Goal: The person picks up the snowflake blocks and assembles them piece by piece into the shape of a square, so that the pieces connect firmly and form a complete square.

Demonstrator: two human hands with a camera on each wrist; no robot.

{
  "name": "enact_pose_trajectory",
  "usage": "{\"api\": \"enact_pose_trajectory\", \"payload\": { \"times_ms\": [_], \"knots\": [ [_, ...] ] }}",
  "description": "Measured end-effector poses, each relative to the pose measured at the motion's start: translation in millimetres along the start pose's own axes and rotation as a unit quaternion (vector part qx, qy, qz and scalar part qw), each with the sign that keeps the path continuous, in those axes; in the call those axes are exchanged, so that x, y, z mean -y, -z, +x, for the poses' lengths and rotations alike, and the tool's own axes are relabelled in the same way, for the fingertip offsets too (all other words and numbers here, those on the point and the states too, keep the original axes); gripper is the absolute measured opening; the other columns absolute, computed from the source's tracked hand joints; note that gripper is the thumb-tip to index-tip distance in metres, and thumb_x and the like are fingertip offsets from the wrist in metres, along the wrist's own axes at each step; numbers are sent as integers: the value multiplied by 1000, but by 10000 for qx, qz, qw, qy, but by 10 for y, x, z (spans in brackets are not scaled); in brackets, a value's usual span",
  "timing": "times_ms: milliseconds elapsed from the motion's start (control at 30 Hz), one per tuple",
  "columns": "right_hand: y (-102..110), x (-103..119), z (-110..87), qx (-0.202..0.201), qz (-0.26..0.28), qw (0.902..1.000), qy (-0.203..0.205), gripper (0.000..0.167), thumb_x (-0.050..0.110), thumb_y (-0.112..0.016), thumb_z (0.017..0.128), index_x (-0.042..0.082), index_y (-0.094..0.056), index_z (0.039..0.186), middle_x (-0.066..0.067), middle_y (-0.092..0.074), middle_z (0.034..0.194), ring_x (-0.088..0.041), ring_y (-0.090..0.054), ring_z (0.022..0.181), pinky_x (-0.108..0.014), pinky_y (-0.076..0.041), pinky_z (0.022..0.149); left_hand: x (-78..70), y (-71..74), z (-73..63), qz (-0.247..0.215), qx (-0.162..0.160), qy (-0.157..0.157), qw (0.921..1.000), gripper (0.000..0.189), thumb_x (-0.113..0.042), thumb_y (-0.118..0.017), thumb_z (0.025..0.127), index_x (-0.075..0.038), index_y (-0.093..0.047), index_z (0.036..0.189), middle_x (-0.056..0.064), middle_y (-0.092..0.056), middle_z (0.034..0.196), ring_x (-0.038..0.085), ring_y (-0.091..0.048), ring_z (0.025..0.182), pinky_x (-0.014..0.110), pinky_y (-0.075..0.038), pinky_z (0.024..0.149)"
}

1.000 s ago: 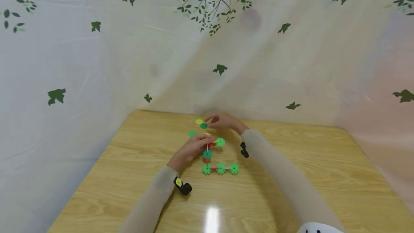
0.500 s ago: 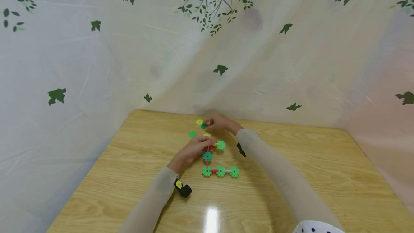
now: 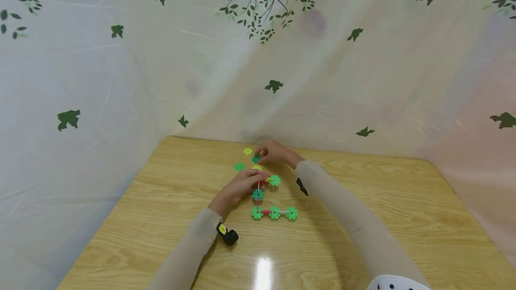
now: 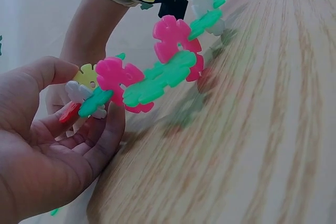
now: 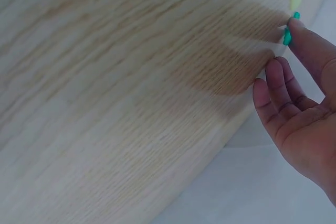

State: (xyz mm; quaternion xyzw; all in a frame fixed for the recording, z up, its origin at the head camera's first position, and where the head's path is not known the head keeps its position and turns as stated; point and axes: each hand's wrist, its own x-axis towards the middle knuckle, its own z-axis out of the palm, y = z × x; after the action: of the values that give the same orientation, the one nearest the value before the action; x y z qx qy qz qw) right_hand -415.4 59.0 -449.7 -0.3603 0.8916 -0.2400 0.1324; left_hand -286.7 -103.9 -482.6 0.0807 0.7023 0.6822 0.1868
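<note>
My left hand (image 3: pixel 243 183) grips one end of a chain of interlocking flower-shaped discs, lifted off the table in the left wrist view. A pink disc (image 4: pixel 116 74), a green disc (image 4: pixel 144 91) and a white disc (image 4: pixel 76 92) show in that chain, and fingers hide part of its near end. In the head view the chain bends in an L, with a light-green disc (image 3: pixel 292 213) at its right tip. Farther back, my right hand (image 3: pixel 276 153) pinches a loose dark-green disc (image 5: pixel 287 36) between thumb and fingers, close to the table's far edge.
Loose discs lie on the wooden table (image 3: pixel 161 218) beyond the left hand: a yellow disc (image 3: pixel 247 151), a green disc (image 3: pixel 239 166) and another yellow disc (image 3: pixel 257 168). A pale curtain (image 3: pixel 225 84) printed with leaves stands right behind the table's back edge.
The right hand has taken hold of the dark-green disc and drawn it slightly right and nearer, away from the yellow one. The left hand keeps its grip on the chain.
</note>
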Motion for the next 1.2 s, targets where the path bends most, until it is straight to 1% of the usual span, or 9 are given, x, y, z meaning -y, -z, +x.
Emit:
{"api": "enact_pose_trajectory", "payload": {
  "times_ms": [133, 233, 367, 500, 667, 833, 933, 1067, 1200],
  "knots": [
    [8, -13, -30, 85, -22, 9999, -144, 22, 12, -77, 88, 3, -74, 108, -14, -73, 107, -22, -65, 97, -32, -55, 86, 28, -11, 15, -40, -36, 35, 10000, 30, -14, -53, 106, 9, -65, 122, 0, -68, 96, 9, -62, 82, 21, -52, 75],
    [27, -29, -48, 204, 75, 9994, -284, 20, 12, -77, 87, 2, -72, 104, -14, -71, 108, -23, -64, 101, -35, -54, 91, 37, -14, 28, -30, -60, 56, 10000, 28, -15, -54, 106, 7, -66, 119, -1, -70, 96, 8, -62, 82, 21, -52, 74],
    [47, -50, -61, 343, 316, 9978, -472, 20, 11, -77, 86, 1, -70, 103, -10, -68, 103, -19, -59, 94, -30, -52, 85, 37, -15, 36, 54, -69, 33, 10000, 27, -17, -57, 104, 3, -69, 116, -2, -68, 87, 9, -60, 79, 21, -49, 72],
    [48, -84, -82, 378, 427, 9971, -499, 19, 10, -78, 85, 2, -68, 99, -6, -65, 95, -15, -55, 86, -25, -48, 77, 39, -28, 41, 99, -121, 18, 9999, 24, -18, -62, 102, 0, -71, 113, -3, -64, 81, 9, -57, 77, 21, -46, 70],
    [52, -107, -118, 341, 526, 9971, -428, 12, 6, -76, 85, 1, -67, 91, -3, -63, 88, -12, -53, 82, -21, -46, 74, 57, -49, 61, 87, -201, -26, 9998, 23, -18, -67, 99, -1, -69, 114, -3, -65, 82, 10, -58, 77, 20, -46, 68],
    [46, -114, -173, 204, 831, 9956, -378, 22, 1, -76, 85, -3, -66, 105, -7, -61, 84, -12, -51, 75, -21, -45, 67, 90, -67, 86, 149, -295, -18, 9995, 27, -17, -69, 97, -3, -69, 120, -2, -65, 81, 11, -59, 76, 21, -48, 67],
    [36, -130, -210, 170, 933, 9951, -272, 25, -1, -75, 86, -4, -66, 110, -11, -65, 86, -13, -54, 73, -22, -46, 65, 104, -77, 92, 168, -357, -47, 9992, 29, -16, -71, 95, -4, -69, 121, -2, -63, 77, 10, -58, 73, 21, -48, 66],
    [34, -150, -281, 119, 854, 9962, -121, 15, 0, -74, 88, -3, -70, 102, -12, -70, 94, -11, -57, 81, -20, -48, 71, 119, -83, 94, 146, -419, -168, 9989, 30, -12, -72, 93, -1, -68, 121, -3, -61, 69, 8, -57, 65, 21, -46, 63],
    [35, -170, -378, 88, 1033, 9946, 40, 9, 2, -72, 91, -5, -71, 97, -8, -66, 83, -9, -51, 72, -21, -44, 67, 122, -93, 98, 89, -488, -205, 9986, 31, -10, -72, 92, 1, -68, 121, -4, -62, 67, 7, -57, 63, 20, -47, 61]
  ]
}}
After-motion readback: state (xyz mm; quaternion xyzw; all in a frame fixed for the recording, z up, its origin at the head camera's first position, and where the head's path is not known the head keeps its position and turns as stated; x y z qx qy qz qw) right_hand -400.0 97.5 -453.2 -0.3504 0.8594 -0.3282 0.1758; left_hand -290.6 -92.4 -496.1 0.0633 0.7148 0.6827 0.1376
